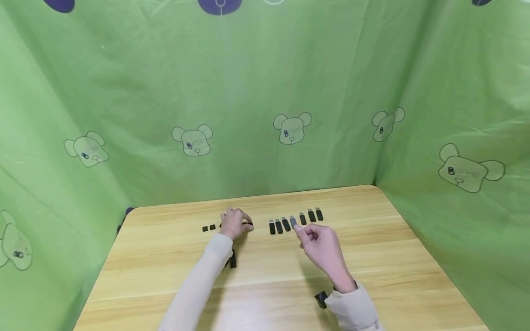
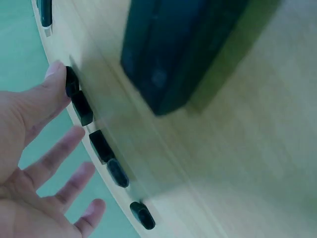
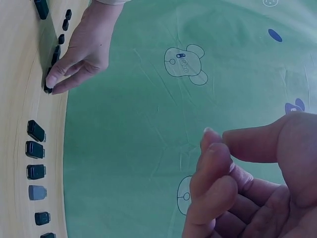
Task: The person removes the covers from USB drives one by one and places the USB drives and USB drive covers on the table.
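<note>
My left hand (image 1: 235, 224) is at the far left-centre of the table, pinching a small black cap (image 2: 73, 81) between thumb and finger at the end of a row of black caps. In the right wrist view the same hand (image 3: 89, 52) holds that cap at the table surface. My right hand (image 1: 323, 246) hovers by a row of black USB sticks (image 1: 279, 226) with one grey USB stick (image 1: 293, 221) among them. Its thumb and index fingertips (image 3: 210, 136) meet, the other fingers are curled, and nothing shows between them. The grey stick lies on the table, apart from it.
Dark block-like pieces (image 1: 233, 258) stand below my left wrist, one looming large in the left wrist view. Another black piece (image 1: 320, 299) lies beside the right sleeve. Green printed curtains (image 1: 244, 170) surround the wooden table (image 1: 165, 276) at the back and sides.
</note>
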A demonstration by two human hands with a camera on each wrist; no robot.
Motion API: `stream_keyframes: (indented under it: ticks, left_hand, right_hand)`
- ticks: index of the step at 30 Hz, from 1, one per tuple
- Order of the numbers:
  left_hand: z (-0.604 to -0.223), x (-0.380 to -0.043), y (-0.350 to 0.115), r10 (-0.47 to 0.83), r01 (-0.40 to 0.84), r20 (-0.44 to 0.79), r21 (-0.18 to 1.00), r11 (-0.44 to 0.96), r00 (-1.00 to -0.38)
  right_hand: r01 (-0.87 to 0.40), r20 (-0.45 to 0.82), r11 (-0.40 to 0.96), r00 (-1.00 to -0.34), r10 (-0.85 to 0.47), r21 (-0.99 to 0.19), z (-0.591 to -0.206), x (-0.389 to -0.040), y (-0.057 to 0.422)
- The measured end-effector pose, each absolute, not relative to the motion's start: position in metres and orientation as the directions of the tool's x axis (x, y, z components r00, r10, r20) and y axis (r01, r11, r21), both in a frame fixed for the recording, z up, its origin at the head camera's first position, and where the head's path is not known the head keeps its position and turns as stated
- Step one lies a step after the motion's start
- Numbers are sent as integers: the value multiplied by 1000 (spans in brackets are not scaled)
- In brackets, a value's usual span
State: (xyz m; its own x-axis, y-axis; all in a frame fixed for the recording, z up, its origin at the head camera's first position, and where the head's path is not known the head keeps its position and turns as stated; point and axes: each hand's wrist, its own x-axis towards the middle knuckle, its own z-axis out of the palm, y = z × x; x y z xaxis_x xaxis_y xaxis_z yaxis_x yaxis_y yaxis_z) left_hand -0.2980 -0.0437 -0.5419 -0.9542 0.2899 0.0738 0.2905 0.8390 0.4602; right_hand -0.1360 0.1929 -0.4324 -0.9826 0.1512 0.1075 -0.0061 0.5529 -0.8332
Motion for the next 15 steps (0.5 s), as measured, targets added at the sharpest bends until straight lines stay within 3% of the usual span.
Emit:
stream_keyframes:
  ticks: [15]
  left_hand:
    - [-545, -302, -47, 295, 310, 97, 361, 880, -951]
  right_hand:
    - [-18, 114, 544, -983, 144, -839, -433, -132, 201]
